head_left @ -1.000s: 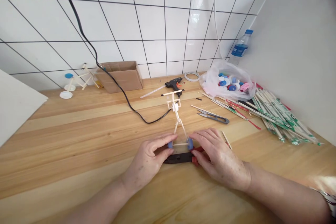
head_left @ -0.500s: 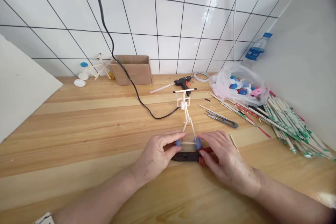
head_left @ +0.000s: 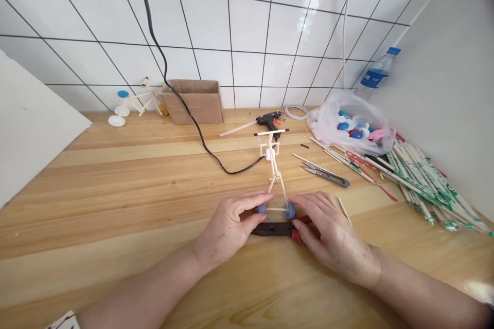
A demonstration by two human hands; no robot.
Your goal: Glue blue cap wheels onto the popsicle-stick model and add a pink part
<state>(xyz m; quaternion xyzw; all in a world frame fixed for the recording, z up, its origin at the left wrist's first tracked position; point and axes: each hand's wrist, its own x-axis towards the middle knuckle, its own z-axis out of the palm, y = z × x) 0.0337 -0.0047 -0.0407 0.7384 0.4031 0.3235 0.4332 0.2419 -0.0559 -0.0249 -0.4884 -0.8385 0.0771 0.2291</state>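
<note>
A pale wooden bench [head_left: 116, 205] runs up to a wall of white tiles [head_left: 204, 20] with dark joints, between a white board [head_left: 31, 133] at left and a plain white panel [head_left: 443, 77] at right. Along the far edge are a second stick model [head_left: 141, 105], a cardboard box [head_left: 200, 108], a glue gun [head_left: 272, 122], a plastic bag of bottle caps [head_left: 328, 126] and a bottle [head_left: 374, 78]; wrapped sticks [head_left: 428, 180] spread at right. Near the middle stands the stick model [head_left: 275, 164], its near end between the hands. The left hand [head_left: 227, 226] has a narrow grip on its left blue cap [head_left: 261, 208]; the right hand [head_left: 332, 236] pinches its right blue cap [head_left: 290, 210]. Pliers [head_left: 274, 229] lie just nearer.
</note>
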